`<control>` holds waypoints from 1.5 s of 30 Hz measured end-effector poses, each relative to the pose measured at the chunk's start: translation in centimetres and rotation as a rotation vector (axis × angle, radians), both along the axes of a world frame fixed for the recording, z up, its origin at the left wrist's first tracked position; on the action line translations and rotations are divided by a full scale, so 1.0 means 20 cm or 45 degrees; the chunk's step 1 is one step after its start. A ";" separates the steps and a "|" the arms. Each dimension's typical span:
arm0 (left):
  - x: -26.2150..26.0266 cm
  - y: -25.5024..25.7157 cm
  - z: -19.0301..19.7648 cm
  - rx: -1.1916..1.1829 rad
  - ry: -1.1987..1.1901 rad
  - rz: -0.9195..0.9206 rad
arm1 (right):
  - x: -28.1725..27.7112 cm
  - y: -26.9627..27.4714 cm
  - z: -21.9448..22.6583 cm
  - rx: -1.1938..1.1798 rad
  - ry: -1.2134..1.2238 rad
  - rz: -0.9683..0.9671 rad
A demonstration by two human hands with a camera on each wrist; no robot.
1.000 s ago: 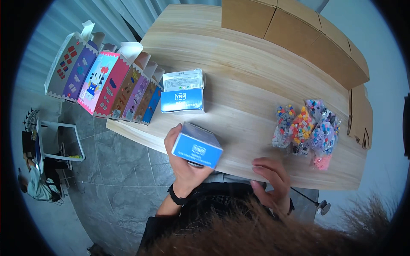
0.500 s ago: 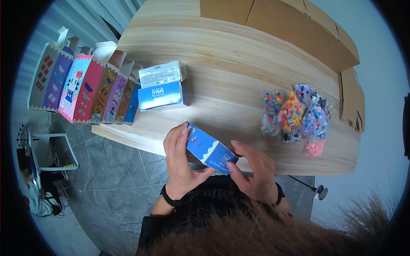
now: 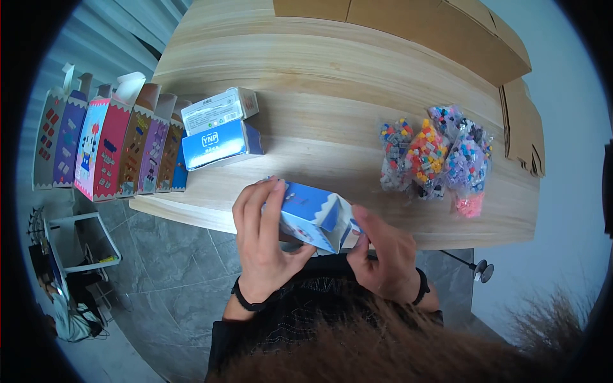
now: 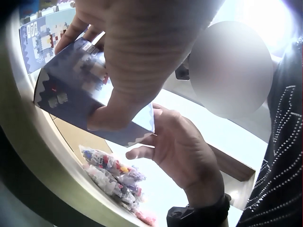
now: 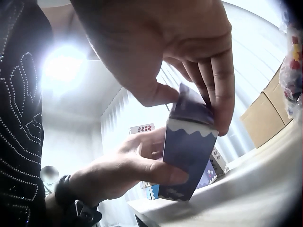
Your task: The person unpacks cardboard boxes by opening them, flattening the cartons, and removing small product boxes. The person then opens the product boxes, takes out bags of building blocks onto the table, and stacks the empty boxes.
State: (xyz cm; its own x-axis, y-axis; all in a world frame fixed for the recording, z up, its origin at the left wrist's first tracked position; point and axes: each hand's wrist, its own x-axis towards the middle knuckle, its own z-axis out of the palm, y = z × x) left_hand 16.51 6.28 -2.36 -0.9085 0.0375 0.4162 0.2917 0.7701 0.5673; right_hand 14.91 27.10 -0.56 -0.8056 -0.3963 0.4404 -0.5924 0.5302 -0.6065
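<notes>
A blue box [image 3: 308,205] is held at the table's front edge, its right end partly open with a flap lifted. My left hand [image 3: 260,246] grips its left part, fingers over the top and thumb along the near side. The flap [image 5: 191,105] is pinched between the thumb and fingers of my right hand [image 3: 387,254]. In the left wrist view the box [image 4: 75,85] shows a printed picture beneath my left hand [image 4: 137,52]. Two more boxes, one blue [image 3: 220,145] and one with a white printed side [image 3: 214,112], lie behind my left hand.
Colourful boxes [image 3: 115,150] with raised flaps stand in a row at the table's left edge. Clear bags of small coloured pieces [image 3: 428,156] lie on the right. Brown cardboard boxes [image 3: 408,29] line the far edge. A seated person is at the far left.
My right hand has come from the right to the box's end and lifted its flap. The box has turned in my left hand. The head view has shifted.
</notes>
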 end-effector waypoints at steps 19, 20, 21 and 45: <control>0.02 0.02 0.02 -0.052 -0.086 -0.048 | -0.05 0.12 -0.03 -0.443 -0.274 -0.137; 0.02 0.00 0.02 -0.124 -0.116 0.002 | -0.05 0.15 -0.02 -0.490 -0.269 -0.195; 0.02 -0.01 0.02 -0.104 -0.108 -0.010 | -0.04 0.17 -0.01 -0.471 -0.258 -0.207; 0.07 -0.08 -0.15 0.484 -0.396 0.211 | -0.37 1.05 0.00 0.104 -0.046 -0.579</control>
